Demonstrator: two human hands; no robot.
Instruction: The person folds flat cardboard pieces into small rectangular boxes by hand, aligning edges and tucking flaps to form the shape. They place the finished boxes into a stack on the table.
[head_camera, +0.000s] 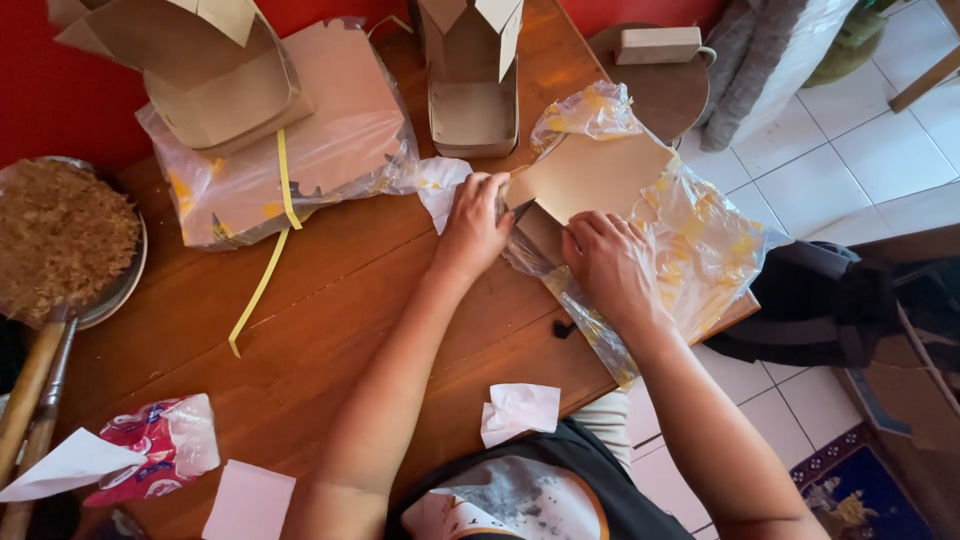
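On the wooden tabletop (330, 300), far left of the flat cardboard sheet (590, 175), a metal tray (125, 285) holds brown shredded stuff. Nearer the sheet, a folded cardboard box (215, 90) rests on a clear plastic bag of cardboard (330, 150), a yellow strip (262, 280) trailing from it. Another folded box (472, 95) stands just up-left of the sheet. The left hand (472, 225) pinches the sheet's left corner. The sheet lies atop a crinkled plastic bag (700, 250). The right hand (610, 265) grips the sheet's lower edge, fingers curled.
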